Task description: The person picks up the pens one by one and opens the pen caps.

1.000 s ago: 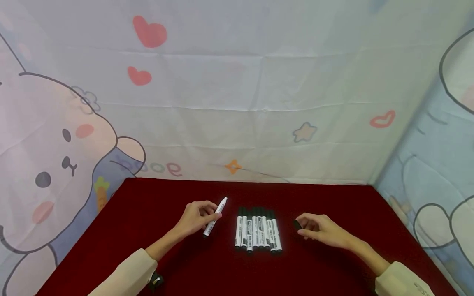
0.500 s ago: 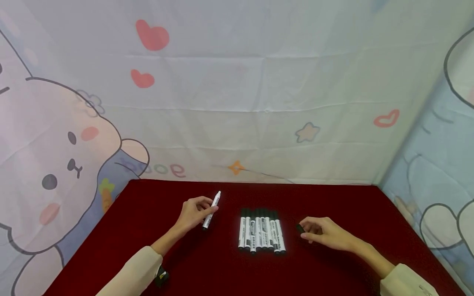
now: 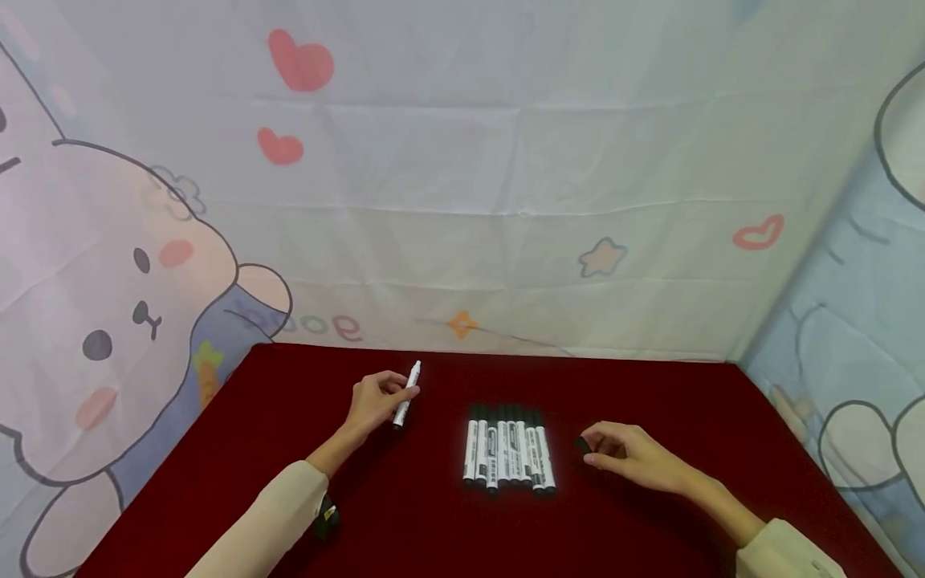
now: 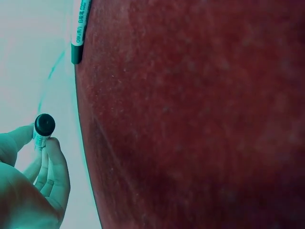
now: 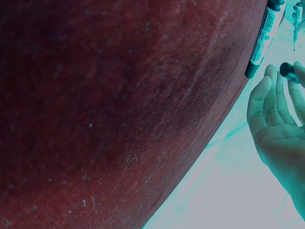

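Note:
My left hand (image 3: 373, 400) pinches an uncapped white marker (image 3: 407, 395) between thumb and fingers, its bare tip pointing up and away. In the left wrist view the black end of that marker (image 4: 45, 125) faces the camera. To the right of the row, my right hand (image 3: 631, 456) pinches a black marker cap (image 3: 583, 445); the cap (image 5: 288, 71) also shows in the right wrist view, between thumb and forefinger. Between the hands several white markers (image 3: 503, 452) with black caps lie side by side on the red cloth, caps toward the back.
The red-covered table (image 3: 448, 530) reaches back to a printed fabric wall (image 3: 433, 177) with hearts and a cartoon animal. Another fabric wall (image 3: 853, 321) stands along the right side. A dark device (image 3: 327, 518) sits under the left wrist.
My left hand has moved away toward the back and slightly left, carrying the uncapped marker farther from the row. The right hand with the cap stays nearly still.

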The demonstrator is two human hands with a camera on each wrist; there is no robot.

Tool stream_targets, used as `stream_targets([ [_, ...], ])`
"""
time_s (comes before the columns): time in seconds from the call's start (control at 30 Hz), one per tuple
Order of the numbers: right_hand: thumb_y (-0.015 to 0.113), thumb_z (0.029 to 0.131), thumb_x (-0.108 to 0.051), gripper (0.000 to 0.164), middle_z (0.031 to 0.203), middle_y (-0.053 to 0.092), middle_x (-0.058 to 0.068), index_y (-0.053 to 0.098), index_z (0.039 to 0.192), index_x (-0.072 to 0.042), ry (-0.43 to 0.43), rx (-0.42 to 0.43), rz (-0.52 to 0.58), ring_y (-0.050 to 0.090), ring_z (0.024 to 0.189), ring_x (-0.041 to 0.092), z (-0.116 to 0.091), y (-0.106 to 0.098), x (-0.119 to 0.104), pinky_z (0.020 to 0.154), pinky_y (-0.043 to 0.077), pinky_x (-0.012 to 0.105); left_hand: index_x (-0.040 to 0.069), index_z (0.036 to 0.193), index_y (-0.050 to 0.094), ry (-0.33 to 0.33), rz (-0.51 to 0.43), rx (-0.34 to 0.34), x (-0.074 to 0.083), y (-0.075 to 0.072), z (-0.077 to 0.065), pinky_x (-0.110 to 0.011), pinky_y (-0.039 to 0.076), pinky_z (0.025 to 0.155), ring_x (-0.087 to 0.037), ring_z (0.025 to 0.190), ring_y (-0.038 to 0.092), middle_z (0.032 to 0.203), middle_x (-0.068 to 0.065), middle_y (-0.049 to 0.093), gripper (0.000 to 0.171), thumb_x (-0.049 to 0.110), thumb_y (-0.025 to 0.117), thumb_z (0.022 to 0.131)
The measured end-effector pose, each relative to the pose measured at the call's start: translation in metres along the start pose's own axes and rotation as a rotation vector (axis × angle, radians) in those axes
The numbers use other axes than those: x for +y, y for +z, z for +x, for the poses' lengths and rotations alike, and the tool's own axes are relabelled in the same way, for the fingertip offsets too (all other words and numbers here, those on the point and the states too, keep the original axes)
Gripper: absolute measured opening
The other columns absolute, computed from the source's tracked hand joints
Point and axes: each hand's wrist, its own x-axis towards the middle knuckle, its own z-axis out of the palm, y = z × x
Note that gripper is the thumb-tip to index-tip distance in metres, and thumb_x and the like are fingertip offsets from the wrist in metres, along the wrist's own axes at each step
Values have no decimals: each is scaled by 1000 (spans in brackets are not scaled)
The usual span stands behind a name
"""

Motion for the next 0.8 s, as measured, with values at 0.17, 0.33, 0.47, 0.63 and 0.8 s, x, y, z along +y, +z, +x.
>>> stream_targets([
  [0.17, 67, 100, -19, 24, 105, 69, 1, 65, 122, -9, -6, 8, -6, 62, 90, 1, 2, 1, -2, 74, 56, 24, -1, 107, 73, -32, 15, 39, -2, 3, 5, -24, 54, 52, -9, 56, 60, 88, -15, 71, 30, 20, 82, 88],
  [0.33, 67, 100, -19, 25, 103, 69, 2, 66, 121, -6, 4, 1, 6, 61, 89, 1, 1, 2, -3, 73, 55, 23, -2, 107, 73, -87, 17, 52, -10, 3, 11, -27, 57, 54, -9, 59, 62, 89, -14, 71, 31, 21, 82, 88],
  [0.47, 67, 100, -20, 25, 104, 70, 2, 66, 121, -7, 16, -8, 13, 61, 89, 1, 1, 4, -3, 73, 55, 23, -1, 107, 73, -125, 47, 77, -19, 2, 15, -27, 58, 55, -9, 60, 63, 87, -11, 71, 31, 22, 82, 88],
  [0.63, 68, 99, -20, 24, 106, 70, 2, 66, 121, -9, -2, -1, -7, 62, 91, 1, 1, 7, 2, 74, 56, 23, -2, 106, 72, -133, 62, 80, -22, 2, 16, -29, 59, 54, -10, 60, 64, 86, -12, 70, 32, 23, 81, 88],
  [0.8, 68, 99, -20, 24, 105, 70, 1, 66, 121, -10, -5, -3, -12, 63, 90, 1, 2, 8, 4, 74, 56, 23, 0, 106, 71, -182, 85, 66, -21, 4, 17, -30, 60, 55, -10, 61, 65, 90, -12, 71, 33, 25, 82, 88],
])
